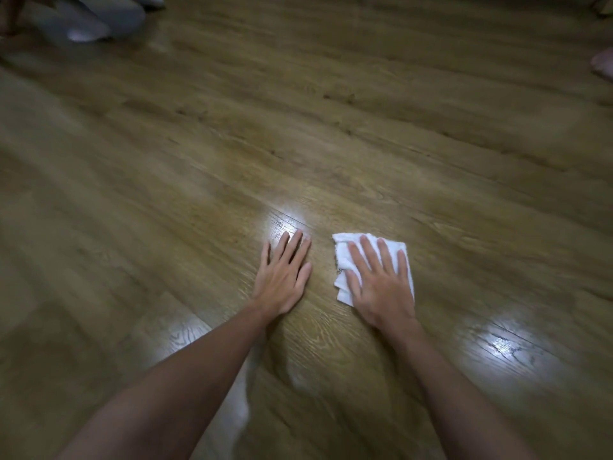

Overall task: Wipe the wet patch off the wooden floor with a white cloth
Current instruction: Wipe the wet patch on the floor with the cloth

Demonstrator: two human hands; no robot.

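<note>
While left hand (283, 273) lies flat on floor (365, 127), flat-fingered right hand (381, 280) presses white cloth (345, 260), long axis near-to-far

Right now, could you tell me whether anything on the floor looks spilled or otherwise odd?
A pale streak lies on the wooden floor by the left forearm, possibly liquid or only glare. The right hand presses the white cloth flat elsewhere; the left hand rests on bare boards.

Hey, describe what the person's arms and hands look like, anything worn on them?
Both forearms are bare as far as the frame shows, with no sleeves in view. The left hand and right hand wear no gloves, rings, watch or bracelets, and the fingernails look short and unpainted.
</note>
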